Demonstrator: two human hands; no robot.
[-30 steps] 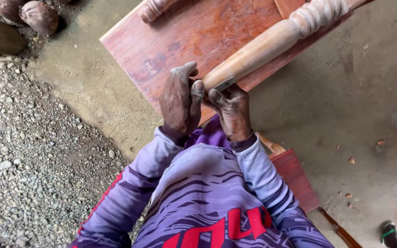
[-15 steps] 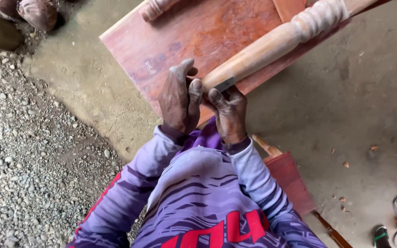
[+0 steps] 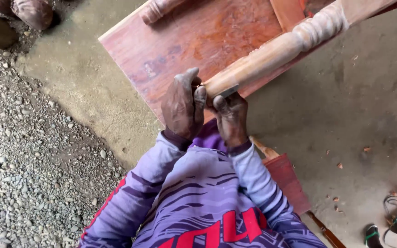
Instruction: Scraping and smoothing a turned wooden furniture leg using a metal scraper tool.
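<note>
While both hands press together at its near end, a turned wooden leg point(image 3: 272, 53) of an overturned piece of reddish furniture slants from the picture's centre up to the top right. It lies over the flat red-brown panel point(image 3: 198, 41) of the same piece, which rests on a concrete floor point(image 3: 345, 115).

The left hand point(image 3: 182, 105) is closed around the leg's blunt end, thumb raised. The right hand point(image 3: 230, 115) is clamped on a small flat metal blade point(image 3: 228, 91), possibly a scraper, though the view is too small to be sure, held against the underside of the leg.

Near the hands the leg looks pale and bare, while the beaded turning farther up and the panel keep their red finish, so the stripping seems only partly done.

Purple sleeves with a red pattern fill the foreground. Loose grey gravel point(image 3: 19, 174) covers the left. Wood chips point(image 3: 341, 165) dot the floor at right, beside green-strapped sandals point(image 3: 391, 225). No packages, labels or signs show.
</note>
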